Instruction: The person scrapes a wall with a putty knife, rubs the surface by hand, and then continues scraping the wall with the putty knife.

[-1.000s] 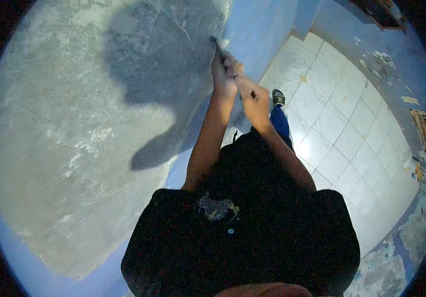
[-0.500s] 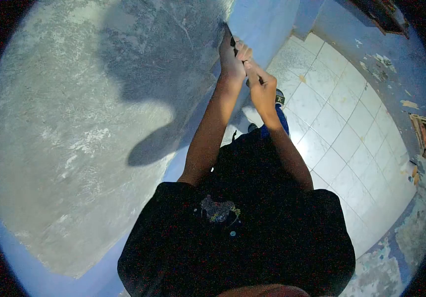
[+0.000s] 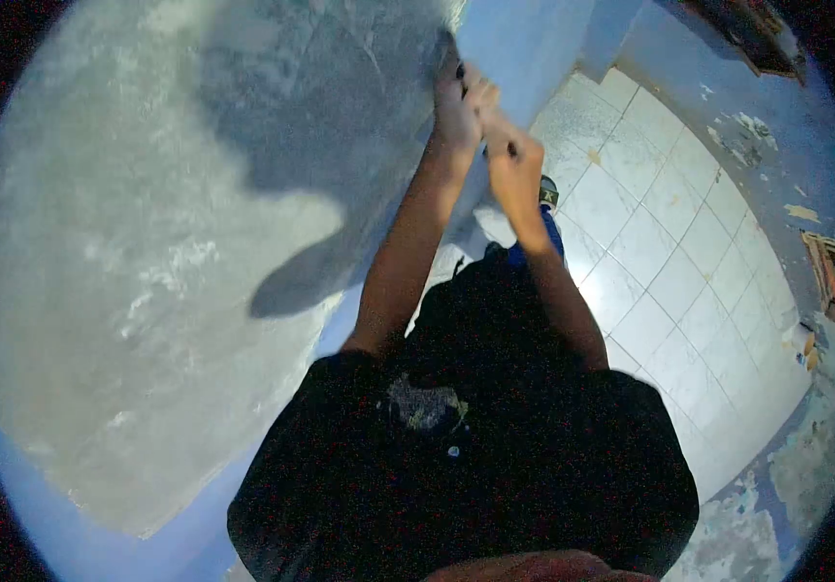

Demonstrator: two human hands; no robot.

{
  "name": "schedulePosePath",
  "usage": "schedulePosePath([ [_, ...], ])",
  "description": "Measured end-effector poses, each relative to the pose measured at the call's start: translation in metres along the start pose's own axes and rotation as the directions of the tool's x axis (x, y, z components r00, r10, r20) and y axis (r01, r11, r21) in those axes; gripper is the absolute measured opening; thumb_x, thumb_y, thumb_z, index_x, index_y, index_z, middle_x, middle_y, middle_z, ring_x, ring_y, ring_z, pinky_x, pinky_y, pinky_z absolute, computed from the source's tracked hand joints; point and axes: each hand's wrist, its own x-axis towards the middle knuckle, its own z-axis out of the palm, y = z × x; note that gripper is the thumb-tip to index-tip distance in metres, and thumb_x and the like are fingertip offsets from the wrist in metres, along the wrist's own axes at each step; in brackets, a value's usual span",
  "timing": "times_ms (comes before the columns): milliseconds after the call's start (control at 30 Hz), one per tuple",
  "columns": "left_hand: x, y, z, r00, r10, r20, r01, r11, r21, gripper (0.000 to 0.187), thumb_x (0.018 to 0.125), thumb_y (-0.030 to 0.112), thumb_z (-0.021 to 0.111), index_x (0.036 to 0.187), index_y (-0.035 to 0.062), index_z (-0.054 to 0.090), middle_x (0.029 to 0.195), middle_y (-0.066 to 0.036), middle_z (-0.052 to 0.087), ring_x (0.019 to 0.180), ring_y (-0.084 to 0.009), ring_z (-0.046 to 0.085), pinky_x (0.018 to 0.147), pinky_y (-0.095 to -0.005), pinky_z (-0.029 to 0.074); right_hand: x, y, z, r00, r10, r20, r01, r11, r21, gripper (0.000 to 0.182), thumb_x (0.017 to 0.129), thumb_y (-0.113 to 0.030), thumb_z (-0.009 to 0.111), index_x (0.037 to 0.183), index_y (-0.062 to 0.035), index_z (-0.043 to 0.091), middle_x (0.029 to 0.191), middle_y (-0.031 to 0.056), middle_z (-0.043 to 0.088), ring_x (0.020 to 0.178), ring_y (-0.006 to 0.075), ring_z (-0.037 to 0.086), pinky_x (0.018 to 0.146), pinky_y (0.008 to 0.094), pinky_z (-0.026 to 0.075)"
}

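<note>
Two bare hands are working together high on a rough wall of grey plaster (image 3: 78,291), close to its right edge, where smooth pale-blue paint (image 3: 514,48) is beginning. Left hand (image 3: 456,121) is leading, fingers curling around a slim dark hand tool (image 3: 460,71); the tool is slanting up along the plaster's edge, its tip looking dark and blurred against the wall. Right hand (image 3: 514,165) is closing just below and beside, folded fingers seemingly pressing around the lower handle; exact finger contact is hiding in the grip.

Judgement: the doubled hold is probably adding force and steadying the angle, the upper hand guiding near the tip, the lower one pushing. The slant is likely letting the tip follow the paint border.

Both forearms are reaching up from a black short-sleeved shirt (image 3: 466,485). Their large shadow (image 3: 311,107) is falling over the grey surface. Right of the wall, a dark sandal (image 3: 549,192) is standing on white tiled floor (image 3: 674,301), partly hiding behind the right arm.
</note>
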Motion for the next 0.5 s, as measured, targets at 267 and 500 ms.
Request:
schedulePosePath([
  [267, 0.005, 0.006, -0.009, 0.995, -0.091, -0.034, 0.088, 0.991, -0.103, 0.049, 0.092, 0.051, 0.049, 0.064, 0.0109, 0.049, 0.049, 0.002, 0.037, 0.040, -0.0120, 0.032, 0.044, -0.0272, 0.030, -0.005, 0.016, 0.004, 1.000, -0.015, 0.019, 0.016, 1.000, -0.022, 0.033, 0.093, -0.028, 0.058, 0.099, 0.0034, 0.067, 0.062, -0.0025, 0.048, 0.061, 0.0068, 0.043, 0.054, 0.0250, 0.037],
  [500, -0.008, 0.006, 0.025, 0.973, -0.021, -0.232, 0.014, 0.999, -0.030, 0.048, 0.094, 0.050, 0.047, 0.060, 0.0162, 0.040, 0.046, 0.004, 0.031, 0.036, -0.0101, 0.028, 0.041, -0.0246, 0.027, -0.016, 0.003, 0.001, 0.999, -0.015, 0.043, 0.015, 1.000, -0.005, 0.030, 0.092, -0.025, 0.058, 0.092, 0.0034, 0.066, 0.065, -0.0002, 0.054, 0.065, 0.0076, 0.046, 0.059, 0.0254, 0.039],
])
